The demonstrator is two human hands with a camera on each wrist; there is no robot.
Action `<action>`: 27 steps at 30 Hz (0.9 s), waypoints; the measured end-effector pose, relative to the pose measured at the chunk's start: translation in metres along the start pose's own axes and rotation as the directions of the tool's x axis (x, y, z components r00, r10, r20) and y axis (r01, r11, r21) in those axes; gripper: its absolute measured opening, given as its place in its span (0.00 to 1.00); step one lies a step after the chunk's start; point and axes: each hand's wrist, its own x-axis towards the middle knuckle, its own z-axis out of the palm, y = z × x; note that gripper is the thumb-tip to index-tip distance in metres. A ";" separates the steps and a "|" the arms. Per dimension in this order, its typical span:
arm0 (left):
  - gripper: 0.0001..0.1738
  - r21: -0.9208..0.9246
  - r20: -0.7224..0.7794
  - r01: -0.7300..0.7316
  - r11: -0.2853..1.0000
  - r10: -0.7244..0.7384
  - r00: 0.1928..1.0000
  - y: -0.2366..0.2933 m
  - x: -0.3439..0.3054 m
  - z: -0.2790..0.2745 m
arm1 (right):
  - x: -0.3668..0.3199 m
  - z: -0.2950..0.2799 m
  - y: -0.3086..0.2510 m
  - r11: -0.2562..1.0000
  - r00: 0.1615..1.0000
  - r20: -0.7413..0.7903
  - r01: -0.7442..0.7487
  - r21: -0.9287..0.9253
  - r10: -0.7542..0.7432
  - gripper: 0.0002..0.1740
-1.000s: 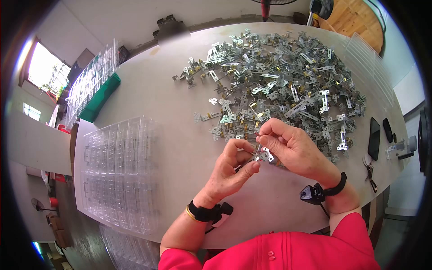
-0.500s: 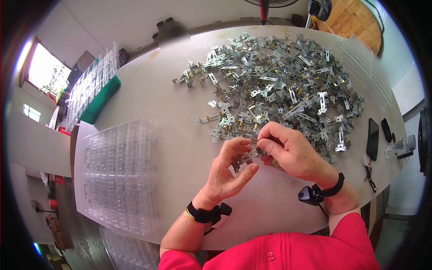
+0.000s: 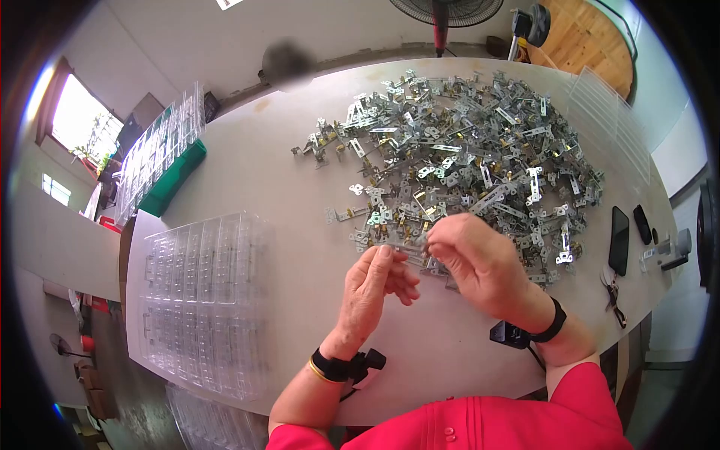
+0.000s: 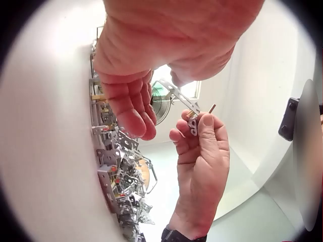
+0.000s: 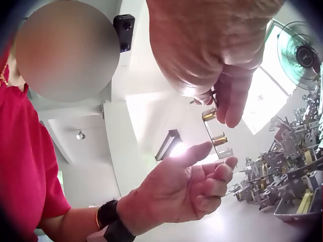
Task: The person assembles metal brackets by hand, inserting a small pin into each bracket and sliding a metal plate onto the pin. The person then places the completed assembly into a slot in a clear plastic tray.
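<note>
Right hand (image 3: 480, 262) is clamped on a thin metal strip (image 4: 181, 98) with brass fittings. Thumb and fingertips pinch it above the table (image 3: 277, 172), right at the near edge of the heap of metal parts (image 3: 465, 150). From overhead the grip is hidden: the curled fingers cover it, and what shows of the strip blends into the heap behind. Only the wrist views show it plainly.

Left hand (image 3: 371, 289) sits just beside it, fingers apart and loosely bent, holding nothing. The strip's free end comes close to its fingertips, but I cannot tell whether they touch.

Left of the hands lie clear plastic trays (image 3: 199, 292), and whatever is in their compartments is hard to make out. More trays stand on a green crate (image 3: 176, 161) at the far left. Another clear tray (image 3: 607, 112) at the far right nearly vanishes against the tabletop.

A dark phone (image 3: 619, 240) and a smaller dark device (image 3: 642, 223) lie to the right, with a pair of pliers (image 3: 613, 289) near the table's edge. A fan (image 3: 442, 11) beyond the table is cut off at the top.
</note>
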 end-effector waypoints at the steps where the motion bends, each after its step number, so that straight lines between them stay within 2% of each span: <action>1: 0.21 -0.107 0.046 0.041 0.993 -0.036 0.998 0.001 0.000 0.002 | -0.002 0.002 -0.001 0.997 0.996 0.055 0.068 -0.032 -0.066 0.09; 2: 0.23 -0.140 0.077 0.045 0.989 -0.034 0.996 0.000 0.000 0.001 | -0.004 0.003 -0.003 0.989 0.985 0.112 0.137 -0.059 -0.130 0.12; 3: 0.23 -0.139 0.076 0.045 0.989 -0.035 0.996 -0.004 0.002 -0.004 | -0.004 0.004 -0.007 0.989 0.985 0.111 0.136 -0.058 -0.129 0.12; 5: 0.23 -0.180 0.044 0.063 0.982 -0.056 0.997 -0.012 0.006 -0.015 | -0.005 0.004 -0.019 0.992 0.948 0.302 0.120 -0.047 -0.100 0.14; 6: 0.23 -0.180 0.045 0.065 0.982 -0.058 0.997 -0.008 0.006 -0.013 | -0.010 0.009 -0.017 0.987 0.942 0.310 0.149 -0.054 -0.125 0.12; 8: 0.23 -0.291 0.076 0.092 0.952 -0.072 0.994 0.003 0.003 -0.006 | -0.012 0.011 -0.022 0.990 0.932 0.343 0.139 -0.038 -0.118 0.11; 10: 0.22 -0.301 0.094 0.080 0.950 -0.054 0.994 -0.001 0.005 -0.010 | -0.014 0.013 -0.025 0.992 0.913 0.398 0.119 -0.039 -0.094 0.09; 15: 0.21 -0.258 0.068 0.067 0.964 -0.051 0.996 -0.004 0.006 -0.009 | -0.015 0.023 -0.025 0.990 0.948 0.287 0.136 0.022 -0.136 0.08; 17: 0.20 -0.195 -0.012 0.048 0.980 -0.051 0.999 -0.010 0.008 -0.012 | -0.015 0.021 -0.024 0.989 0.958 0.246 0.138 0.054 -0.147 0.08; 19: 0.19 -0.220 0.010 0.049 0.974 -0.048 0.999 0.001 0.004 -0.005 | -0.014 0.013 -0.024 0.998 0.976 0.211 -0.054 0.031 0.047 0.05; 20: 0.19 -0.242 0.034 0.051 0.969 -0.044 0.998 0.005 0.003 -0.002 | -0.009 0.008 -0.028 0.980 0.959 0.222 -0.192 0.059 0.174 0.04; 21: 0.19 -0.242 0.034 0.051 0.969 -0.044 0.998 0.004 0.003 -0.004 | -0.007 0.007 -0.027 0.980 0.959 0.221 -0.192 0.059 0.175 0.04; 23: 0.18 -0.250 0.179 0.043 0.967 0.002 0.984 0.001 0.004 -0.009 | -0.006 0.004 -0.024 0.956 0.941 0.173 -0.292 -0.019 0.291 0.05; 27: 0.18 -0.217 0.172 0.018 0.976 0.020 0.985 -0.001 0.003 -0.008 | -0.009 0.007 -0.014 0.953 0.940 0.157 -0.303 -0.027 0.303 0.04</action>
